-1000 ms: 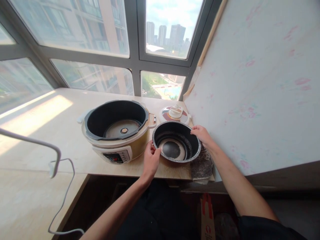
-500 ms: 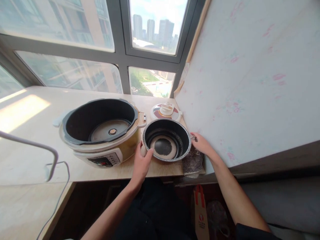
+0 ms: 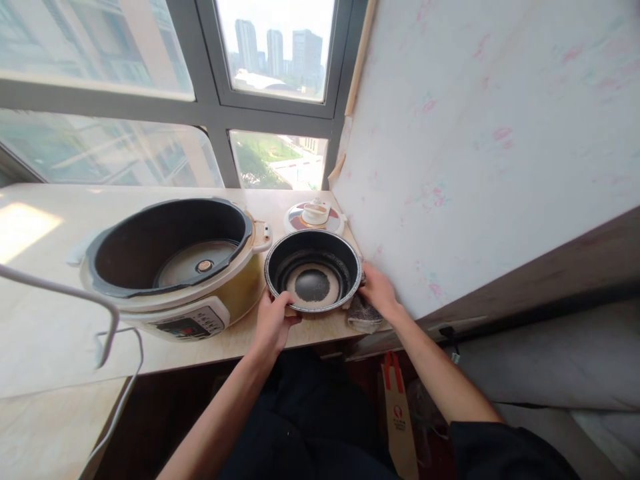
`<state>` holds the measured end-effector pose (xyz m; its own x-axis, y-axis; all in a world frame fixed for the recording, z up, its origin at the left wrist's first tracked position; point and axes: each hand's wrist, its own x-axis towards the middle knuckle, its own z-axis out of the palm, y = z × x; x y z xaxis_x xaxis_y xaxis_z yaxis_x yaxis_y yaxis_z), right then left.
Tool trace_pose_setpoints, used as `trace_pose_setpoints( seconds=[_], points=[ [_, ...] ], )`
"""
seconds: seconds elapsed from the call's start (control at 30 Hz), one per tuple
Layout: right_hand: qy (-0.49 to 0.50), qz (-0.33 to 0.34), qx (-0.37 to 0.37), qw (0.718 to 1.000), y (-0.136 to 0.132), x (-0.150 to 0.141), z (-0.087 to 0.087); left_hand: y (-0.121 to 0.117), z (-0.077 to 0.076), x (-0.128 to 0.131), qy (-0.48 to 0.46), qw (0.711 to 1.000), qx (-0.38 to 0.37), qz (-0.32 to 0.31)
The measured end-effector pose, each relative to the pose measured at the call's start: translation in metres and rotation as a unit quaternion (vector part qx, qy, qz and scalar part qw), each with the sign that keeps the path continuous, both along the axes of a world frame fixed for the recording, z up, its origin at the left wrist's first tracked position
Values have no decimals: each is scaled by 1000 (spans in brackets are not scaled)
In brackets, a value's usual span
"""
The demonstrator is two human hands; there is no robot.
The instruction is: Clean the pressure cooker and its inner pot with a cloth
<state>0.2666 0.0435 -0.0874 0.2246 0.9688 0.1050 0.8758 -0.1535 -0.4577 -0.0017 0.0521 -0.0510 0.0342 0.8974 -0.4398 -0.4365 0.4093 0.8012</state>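
A black inner pot [image 3: 330, 257] with a worn, pale ring on its bottom is held at its two sides, above the counter's front edge. My left hand [image 3: 273, 321] grips its near left rim, thumb over the edge and fingers underneath. At the right wall of the pot, my right hand [image 3: 379, 288] is closed, its fingertips partly hidden behind it. Below that hand lies a grey-brown cloth [image 3: 365, 315]; whether the hand also pinches some of it I cannot tell. To the left stands an open electric pressure cooker [image 3: 240, 273], dark inside with a metal heating plate [image 3: 197, 262].
The cooker's lid [image 3: 315, 215], white-handled, lies behind the pot by the window. A patterned wall [image 3: 450, 133] borders the counter [image 3: 160, 360] on the right. A grey cable [image 3: 113, 320] hangs at the left. Below stands a paper bag [image 3: 397, 420] with red handles.
My left hand has closed on the pot's rim, its fingers now underneath. My right hand has come in against the pot's right side. The view has shifted slightly right.
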Motion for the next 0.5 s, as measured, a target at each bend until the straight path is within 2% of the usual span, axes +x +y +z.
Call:
trace_pose_setpoints(
  seconds=[0.1, 0.2, 0.33, 0.5],
  points=[
    [-29, -41, 7, 999, 1, -1, 12, 0, -1, -2, -9, 1000, -11, 10],
    [-43, -72, 52, 995, -3, 2, 29, -1, -2, -4, -15, 1000, -8, 7],
    [-34, -109, 161, 980, -18, 5, 58, -3, -3, -5, -15, 1000, 5, -1],
    [-44, -94, 311, 945, -39, -1, 100, -5, -2, -5, -12, 1000, 13, -13]
  ],
)
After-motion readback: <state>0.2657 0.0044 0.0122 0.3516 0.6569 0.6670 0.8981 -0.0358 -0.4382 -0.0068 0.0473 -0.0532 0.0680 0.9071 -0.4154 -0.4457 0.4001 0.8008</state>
